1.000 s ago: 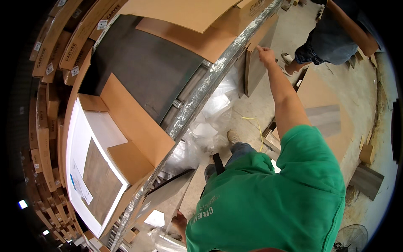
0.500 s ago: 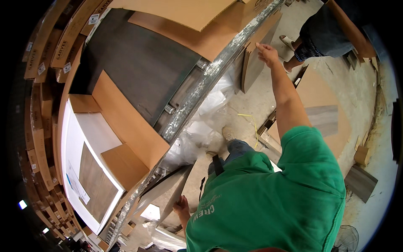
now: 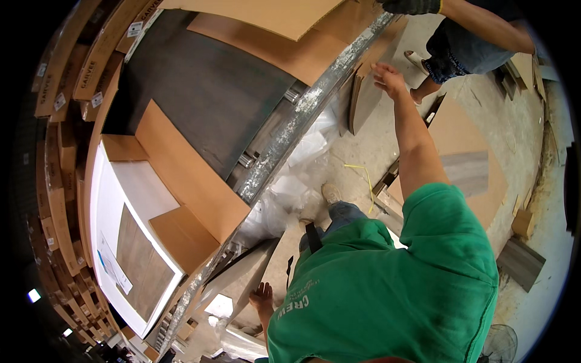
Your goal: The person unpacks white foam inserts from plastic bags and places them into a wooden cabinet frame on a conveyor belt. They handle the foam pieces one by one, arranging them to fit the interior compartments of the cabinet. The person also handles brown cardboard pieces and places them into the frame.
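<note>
Upright panels [image 3: 366, 100]: standing side by side, just beside a scuffed metal rail [image 3: 281, 142].
Right hand [image 3: 390, 81]: stretched to the panels' upper end, fingers loosely parted with no grip visible (whether they touch, one cannot tell).
Left hand [image 3: 261, 296]: fingers spread, holding nothing visible, beside a tilted grey panel [image 3: 247, 266].
Across the rail: an open carton [image 3: 190, 175], its wood-grain panel [image 3: 144, 266] framed in white.
Below the rail: bunched clear plastic [image 3: 275, 209].
Far end: a co-worker's dark-gloved hand [image 3: 413, 6] near the rail.
</note>
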